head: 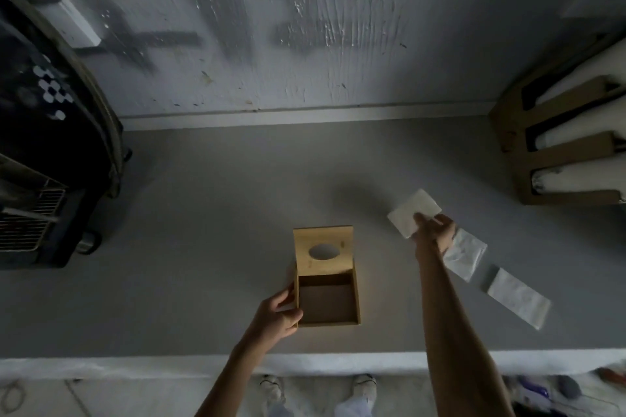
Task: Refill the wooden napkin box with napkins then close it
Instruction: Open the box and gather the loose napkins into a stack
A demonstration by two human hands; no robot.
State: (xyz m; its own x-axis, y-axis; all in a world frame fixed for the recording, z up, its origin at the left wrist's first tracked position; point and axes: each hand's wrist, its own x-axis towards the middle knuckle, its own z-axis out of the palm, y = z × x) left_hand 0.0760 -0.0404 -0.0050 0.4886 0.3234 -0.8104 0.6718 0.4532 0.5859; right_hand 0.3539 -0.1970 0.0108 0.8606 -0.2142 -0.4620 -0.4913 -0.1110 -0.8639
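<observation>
The wooden napkin box (355, 301) stands on the grey counter with its lid (323, 252) swung up and back; the lid has an oval hole. The inside of the box looks empty. My left hand (276, 316) grips the box's left wall near the front corner. To the right of the box, my right hand (435, 230) pinches a white napkin (411, 211) by its near edge, just above the counter. Two more white napkins lie right of that hand: one (464, 257) partly under my wrist, another (518, 298) further right.
A dark appliance with a wire rack (50, 159) fills the left side of the counter. A cardboard holder with white rolls (562, 152) stands at the back right. The wall (305, 44) runs behind, and the counter's white front edge (338, 364) is close to me.
</observation>
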